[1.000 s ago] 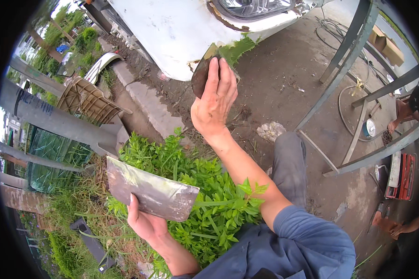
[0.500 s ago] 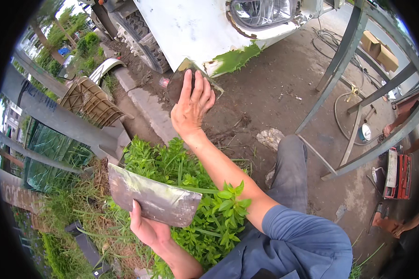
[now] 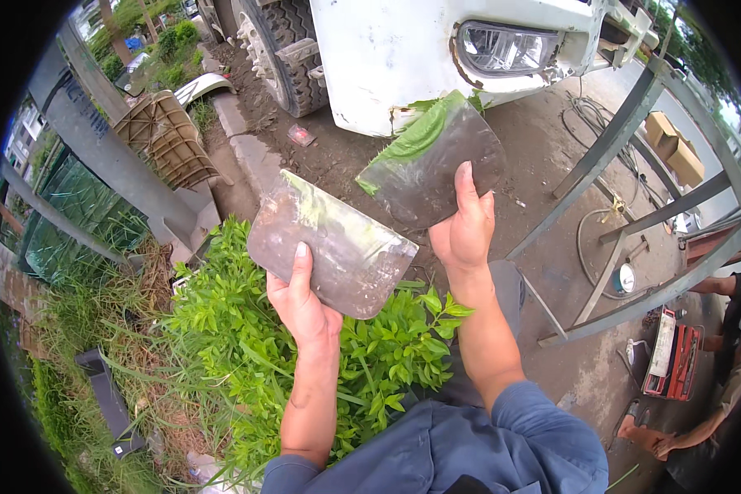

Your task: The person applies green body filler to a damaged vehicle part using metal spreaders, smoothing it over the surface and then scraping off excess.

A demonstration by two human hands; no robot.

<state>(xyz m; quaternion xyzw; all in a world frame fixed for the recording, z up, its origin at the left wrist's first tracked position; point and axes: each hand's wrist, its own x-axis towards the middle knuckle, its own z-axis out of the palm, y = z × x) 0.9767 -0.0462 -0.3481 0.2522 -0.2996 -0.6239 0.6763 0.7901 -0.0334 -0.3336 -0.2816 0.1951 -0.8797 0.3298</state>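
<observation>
My left hand (image 3: pixel 306 309) grips a flat, dull grey putty spreader (image 3: pixel 329 247) by its lower edge, thumb across its face. Pale yellow-green smears run along that spreader's upper edge. In my right hand (image 3: pixel 467 235) is a second grey putty spreader (image 3: pixel 445 169), tilted up, with a thick band of green putty (image 3: pixel 416 136) on its upper left edge. The two spreaders are close together but apart. Just behind the right one is the lower corner of a white vehicle bumper (image 3: pixel 370 90), partly hidden by it; some green shows there too.
A leafy green bush (image 3: pixel 239 321) grows right below my hands. The bumper holds a headlamp (image 3: pixel 506 48), and a large tyre (image 3: pixel 284 58) stands beside it. A grey metal frame (image 3: pixel 609 140) rises at the right. A person crouches near a red toolbox (image 3: pixel 675 362).
My right hand has come away from the bumper corner, turned over and drawn back, showing the green putty on its spreader. My left hand has risen toward it with the other spreader.
</observation>
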